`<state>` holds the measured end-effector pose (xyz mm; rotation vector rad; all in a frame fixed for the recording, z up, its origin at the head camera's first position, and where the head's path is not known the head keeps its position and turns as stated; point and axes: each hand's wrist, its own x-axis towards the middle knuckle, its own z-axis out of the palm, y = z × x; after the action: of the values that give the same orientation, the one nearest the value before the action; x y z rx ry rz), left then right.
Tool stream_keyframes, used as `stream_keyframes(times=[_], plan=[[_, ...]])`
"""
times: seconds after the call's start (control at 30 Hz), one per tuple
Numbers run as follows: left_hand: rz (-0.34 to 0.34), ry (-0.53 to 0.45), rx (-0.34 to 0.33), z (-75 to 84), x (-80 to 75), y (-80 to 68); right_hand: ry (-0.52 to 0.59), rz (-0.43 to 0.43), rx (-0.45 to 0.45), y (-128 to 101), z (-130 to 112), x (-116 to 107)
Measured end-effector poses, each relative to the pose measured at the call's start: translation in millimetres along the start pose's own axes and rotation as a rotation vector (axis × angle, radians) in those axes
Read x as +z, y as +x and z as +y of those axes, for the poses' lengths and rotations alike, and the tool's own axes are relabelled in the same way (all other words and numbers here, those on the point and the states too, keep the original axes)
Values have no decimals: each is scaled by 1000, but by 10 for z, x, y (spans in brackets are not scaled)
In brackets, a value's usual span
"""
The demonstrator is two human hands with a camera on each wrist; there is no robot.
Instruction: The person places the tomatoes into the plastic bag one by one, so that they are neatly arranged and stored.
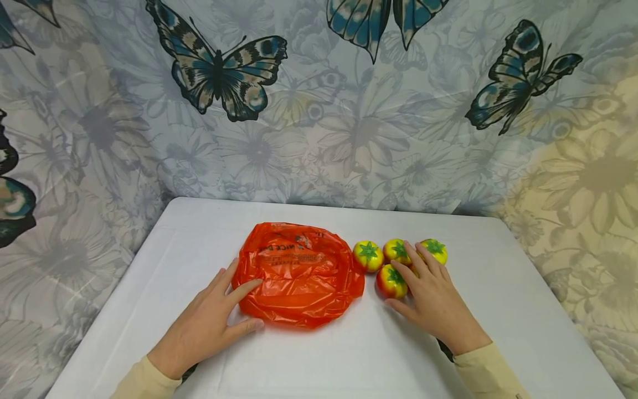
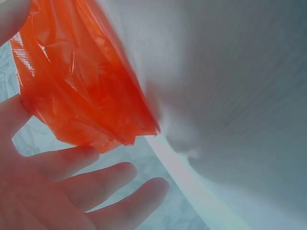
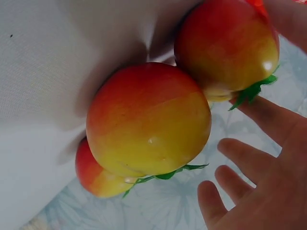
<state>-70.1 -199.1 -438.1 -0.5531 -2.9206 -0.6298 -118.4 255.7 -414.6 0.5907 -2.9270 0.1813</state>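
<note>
Left fingers (image 1: pixel 246 288) spread at bag's (image 1: pixel 299 277) edge, right fingers (image 1: pixel 417 262) spread over fruit (image 1: pixel 391 281), apparently empty.

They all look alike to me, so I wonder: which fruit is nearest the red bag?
The leftmost fruit, right beside the red bag; the other fruits sit farther right, by the right hand.
</note>
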Motion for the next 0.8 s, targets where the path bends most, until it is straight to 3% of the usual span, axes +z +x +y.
stream_keyframes(times=[0.47, 0.8], plan=[[26, 15, 47, -26, -41, 2, 4, 2, 15, 25, -52, 10], [-2, 16, 53, -39, -51, 9, 27, 20, 4, 49, -118, 2]])
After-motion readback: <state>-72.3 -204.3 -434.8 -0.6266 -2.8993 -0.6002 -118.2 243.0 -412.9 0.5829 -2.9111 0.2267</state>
